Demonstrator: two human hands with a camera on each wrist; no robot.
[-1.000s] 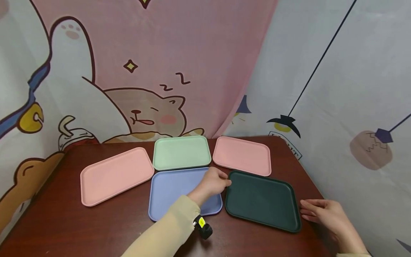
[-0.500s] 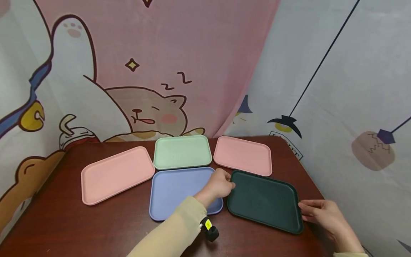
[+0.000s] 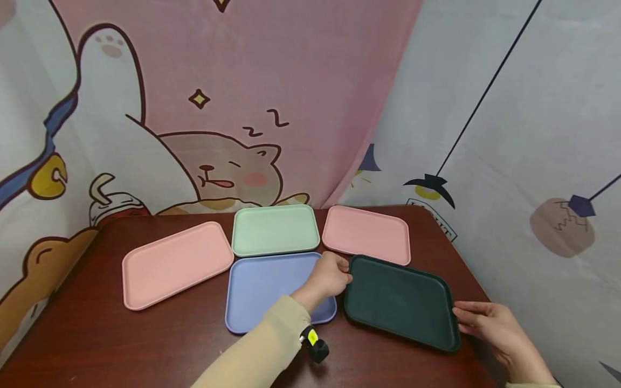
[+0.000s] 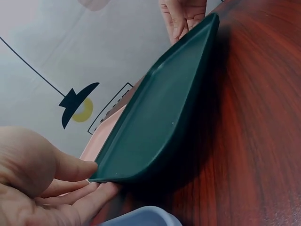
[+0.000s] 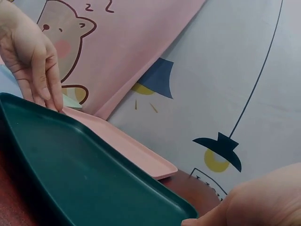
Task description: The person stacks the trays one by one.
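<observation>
Reddish table (image 3: 121, 345) spreads below; my left grip (image 3: 329, 274) and right grip (image 3: 490, 324) pinch opposite ends of the dark green tray (image 3: 401, 304) between them. I should hold both ends level, clear of the blue tray (image 3: 264, 285).

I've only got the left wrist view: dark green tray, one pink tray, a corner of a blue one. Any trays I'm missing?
Observer: Two: a mint tray and a second pink tray, both in the head view.
Operator: And while the left hand grips the dark green tray, what is the left forearm over?
Observer: Part of the blue tray: the head view shows the left forearm crossing above it.
</observation>
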